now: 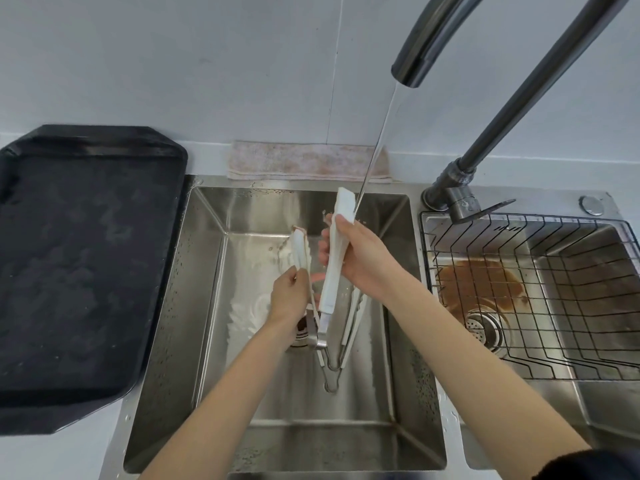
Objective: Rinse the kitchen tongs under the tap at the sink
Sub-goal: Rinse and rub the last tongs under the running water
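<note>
White-tipped metal kitchen tongs are held spread apart over the left steel sink basin. My right hand grips the right arm of the tongs, whose white tip points up into the water stream from the dark tap spout. My left hand pinches the other arm just below its white scalloped tip. A second pair of tongs lies on the basin floor beneath my hands.
A black tray lies on the counter to the left. A stained cloth rests behind the sink. The right basin holds a black wire rack over a rusty stain and a drain.
</note>
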A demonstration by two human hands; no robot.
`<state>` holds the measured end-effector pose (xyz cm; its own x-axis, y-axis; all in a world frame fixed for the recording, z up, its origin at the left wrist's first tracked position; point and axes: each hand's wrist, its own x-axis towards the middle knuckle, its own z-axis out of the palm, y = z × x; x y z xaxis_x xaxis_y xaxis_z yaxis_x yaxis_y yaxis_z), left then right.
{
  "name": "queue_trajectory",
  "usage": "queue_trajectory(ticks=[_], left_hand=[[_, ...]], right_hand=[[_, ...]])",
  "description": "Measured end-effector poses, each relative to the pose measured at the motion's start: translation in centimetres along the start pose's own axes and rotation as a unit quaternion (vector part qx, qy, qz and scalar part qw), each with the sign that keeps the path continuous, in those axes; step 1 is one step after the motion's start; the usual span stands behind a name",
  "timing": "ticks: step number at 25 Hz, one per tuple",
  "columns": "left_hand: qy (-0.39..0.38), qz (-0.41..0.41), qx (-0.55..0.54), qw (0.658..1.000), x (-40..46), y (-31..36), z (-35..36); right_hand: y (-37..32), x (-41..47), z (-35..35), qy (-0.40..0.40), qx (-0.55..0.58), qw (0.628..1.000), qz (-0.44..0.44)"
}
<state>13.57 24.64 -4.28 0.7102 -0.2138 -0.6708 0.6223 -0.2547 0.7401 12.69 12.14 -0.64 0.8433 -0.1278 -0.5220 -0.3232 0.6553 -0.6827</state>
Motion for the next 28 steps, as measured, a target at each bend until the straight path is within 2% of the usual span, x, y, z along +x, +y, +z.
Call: queue_trajectory(ticks=[2, 5, 7, 10, 15, 17, 19, 22, 26, 28], left_hand=[[-0.066, -0.021, -0.02, 0.997, 0.2, 0.6, 1.0], [-0.127, -0.039, -0.077, 0.988, 0.5, 2.6, 2.8], [-0.134, -0.043, -0.103, 0.985, 1.1, 3.9, 3.9], [-0.167, -0.024, -0.073, 0.983, 1.6, 4.9, 5.3], [-0.205, -0.035, -0.096, 0.973, 1.4, 4.2, 6.1], [-0.201, -0.058, -0.153, 0.966, 1.7, 4.2, 6.0], [-0.189, -0.102, -0.252, 0.944, 2.2, 4.3, 5.8], [-0.178, -0.133, -0.326, 0.919, 2.3, 4.6, 5.3], [-0.204, -0.118, -0.381, 0.894, 1.9, 5.2, 4.5], [-0.24, -0.089, -0.369, 0.893, 1.6, 6.1, 4.1]], right_hand=[[-0.5, -1.0, -0.4, 0.011, -0.04, 0.999, -0.021], [-1.9, -2.5, -1.4, 0.051, -0.028, 0.997, -0.041], [-2.7, -3.3, -2.0, 0.082, -0.018, 0.996, -0.043], [-3.7, -4.4, -2.5, 0.107, -0.002, 0.992, -0.061], [-5.1, -5.2, -2.4, 0.131, -0.06, 0.987, -0.075], [-5.2, -5.4, -2.3, 0.133, -0.08, 0.985, -0.075], [-5.0, -5.5, -2.5, 0.13, -0.07, 0.986, -0.074], [-4.0, -4.9, -3.1, 0.154, -0.018, 0.987, -0.038], [-1.5, -2.9, -4.7, 0.207, 0.089, 0.974, 0.024], [0.0, -1.8, -5.3, 0.224, 0.116, 0.965, 0.074]])
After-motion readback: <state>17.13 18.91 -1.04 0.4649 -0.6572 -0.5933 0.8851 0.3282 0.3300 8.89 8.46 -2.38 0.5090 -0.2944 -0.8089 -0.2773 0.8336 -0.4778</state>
